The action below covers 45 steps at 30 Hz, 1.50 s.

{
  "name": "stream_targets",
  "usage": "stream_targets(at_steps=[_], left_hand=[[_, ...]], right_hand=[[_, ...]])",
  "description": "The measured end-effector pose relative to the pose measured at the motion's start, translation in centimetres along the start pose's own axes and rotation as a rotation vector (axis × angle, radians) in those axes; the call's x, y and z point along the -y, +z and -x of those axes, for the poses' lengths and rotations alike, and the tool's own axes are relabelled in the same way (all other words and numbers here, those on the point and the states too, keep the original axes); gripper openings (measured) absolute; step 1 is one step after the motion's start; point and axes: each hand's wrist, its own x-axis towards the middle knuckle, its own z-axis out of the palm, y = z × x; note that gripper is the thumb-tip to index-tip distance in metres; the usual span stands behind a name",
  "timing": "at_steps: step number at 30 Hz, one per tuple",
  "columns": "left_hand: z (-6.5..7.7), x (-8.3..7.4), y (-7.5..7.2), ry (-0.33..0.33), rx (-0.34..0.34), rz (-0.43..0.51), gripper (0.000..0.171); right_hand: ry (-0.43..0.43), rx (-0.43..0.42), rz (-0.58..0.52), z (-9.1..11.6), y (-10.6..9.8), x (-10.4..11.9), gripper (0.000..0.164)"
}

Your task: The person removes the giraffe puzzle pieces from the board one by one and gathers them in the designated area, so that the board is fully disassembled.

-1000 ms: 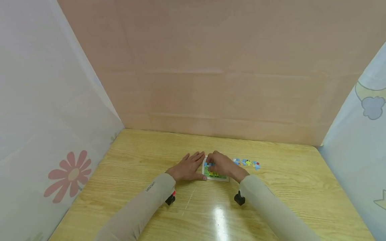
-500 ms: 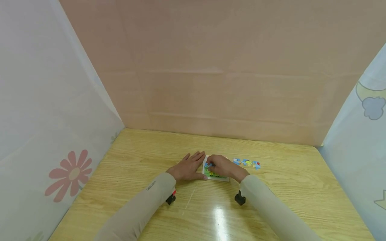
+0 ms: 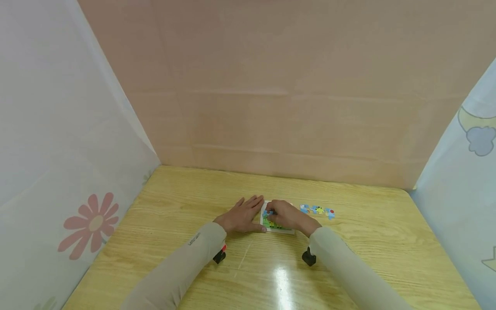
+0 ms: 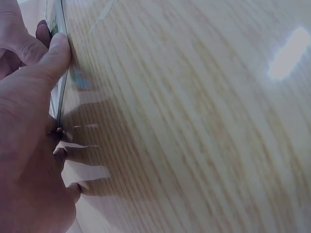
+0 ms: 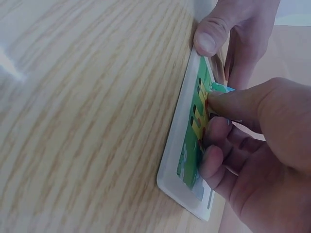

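My left hand (image 3: 241,217) lies with straight fingers along the left side of a small white-framed jigsaw puzzle (image 3: 286,231). Its thumb rests on the frame's near-left corner. Over the puzzle, my right hand (image 3: 287,214) has its fingers curled down. In the right wrist view, its thumb and fingers pinch a blue-and-green puzzle piece (image 5: 221,88) at the picture; part of it is hidden by the thumb. Yellow figures on green show in the near part of the picture, while the right hand covers much of the rest.
To the right of the puzzle lie several loose blue puzzle pieces (image 3: 304,208), one with a yellow shape (image 3: 319,209) and one with a red dot (image 3: 330,212). A wooden table (image 3: 368,249) bears everything. Cloth walls stand behind and on both sides.
My right hand has lowered slightly onto the puzzle, its fingers now closer to the picture. The left hand and the loose pieces stay where they were.
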Motion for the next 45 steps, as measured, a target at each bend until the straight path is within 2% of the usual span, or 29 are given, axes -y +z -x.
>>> stream_targets(at_steps=[9,15,23,36,45], left_hand=[[0.0,-0.7,0.1,-0.027,-0.03,-0.039,0.081],[0.0,-1.0,0.1,-0.046,-0.029,-0.054,0.082],[0.0,-1.1,0.0,-0.05,-0.019,-0.057,0.082],[0.1,-1.1,0.0,-0.041,-0.019,-0.069,0.082],[0.1,-1.1,-0.1,-0.048,-0.014,-0.076,0.082]], right_hand=[[0.009,-0.014,-0.016,-0.1,0.2,-0.1,0.006],[0.007,-0.006,-0.037,0.1,0.1,0.0,0.009],[0.008,0.015,-0.077,0.2,-0.1,-0.1,0.02],[0.006,-0.004,-0.12,0.2,0.0,-0.5,0.02],[0.045,-0.028,-0.231,0.2,-0.2,-0.8,0.014]])
